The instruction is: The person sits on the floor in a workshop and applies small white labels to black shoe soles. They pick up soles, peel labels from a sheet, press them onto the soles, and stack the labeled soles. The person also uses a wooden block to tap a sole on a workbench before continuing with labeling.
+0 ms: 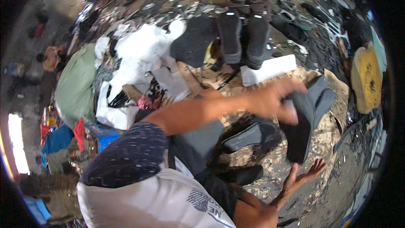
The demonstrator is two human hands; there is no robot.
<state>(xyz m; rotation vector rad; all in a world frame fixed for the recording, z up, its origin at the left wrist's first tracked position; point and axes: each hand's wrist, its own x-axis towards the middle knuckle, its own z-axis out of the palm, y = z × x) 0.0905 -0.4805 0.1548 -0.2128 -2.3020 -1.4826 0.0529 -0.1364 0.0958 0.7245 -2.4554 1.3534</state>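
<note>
My left hand [274,100] reaches across from the left, blurred by motion. Its thumb and fingers are round the upper end of a long black shoe sole [300,137], which stands steeply on end. Just below the sole's lower end, my right hand [300,179] is palm up with its fingers spread, holding nothing. Behind the held sole lie grey soles [324,101]. Nearer my body, a grey-and-black sole [249,138] rests on stained cardboard [270,164]. Another dark piece [242,174] lies by my legs.
Stacked dark soles [257,38] stand at the far side beside a white slab [270,69]. White plastic sheeting [141,46] and a green sack [78,84] are at the left. A yellow foam pad [366,79] lies at the far right. Scraps litter the ground beyond.
</note>
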